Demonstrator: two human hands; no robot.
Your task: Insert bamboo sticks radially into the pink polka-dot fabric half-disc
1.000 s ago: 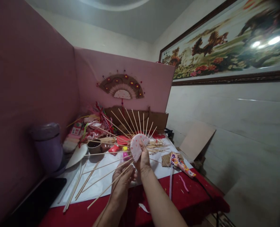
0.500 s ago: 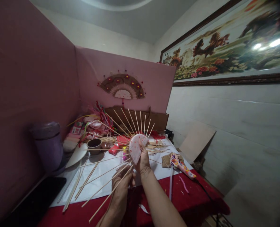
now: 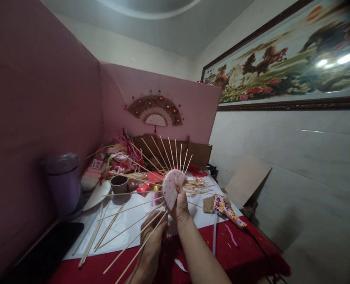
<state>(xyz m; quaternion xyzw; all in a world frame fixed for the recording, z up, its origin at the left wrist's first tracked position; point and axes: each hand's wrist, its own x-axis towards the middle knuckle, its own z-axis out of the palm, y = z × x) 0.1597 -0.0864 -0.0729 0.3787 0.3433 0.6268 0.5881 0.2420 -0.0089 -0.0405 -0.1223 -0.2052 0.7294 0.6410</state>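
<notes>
My right hand (image 3: 181, 203) is closed on a half-round white piece with red dots (image 3: 171, 185), the hub of a fan frame. Several thin wooden sticks (image 3: 151, 157) radiate from that hub upward and to the left. My left hand (image 3: 152, 238) sits just below, fingers curled round the lowest sticks (image 3: 133, 252). Both hands hold the frame above a table with a red cloth (image 3: 240, 252) and white paper (image 3: 127, 221).
A finished brown fan (image 3: 154, 110) hangs on the pink board behind. A dotted glue gun (image 3: 226, 209), loose sticks (image 3: 94, 232), a small brown cup (image 3: 118, 183), a purple lidded bin (image 3: 62, 181), ribbons and a black slab (image 3: 47, 252) lie around. Cardboard (image 3: 246, 177) leans against the right wall.
The fan frame has turned slightly, its lowest sticks swinging further down toward me. My left hand dropped a little lower along them. My right hand keeps its hold on the hub.
</notes>
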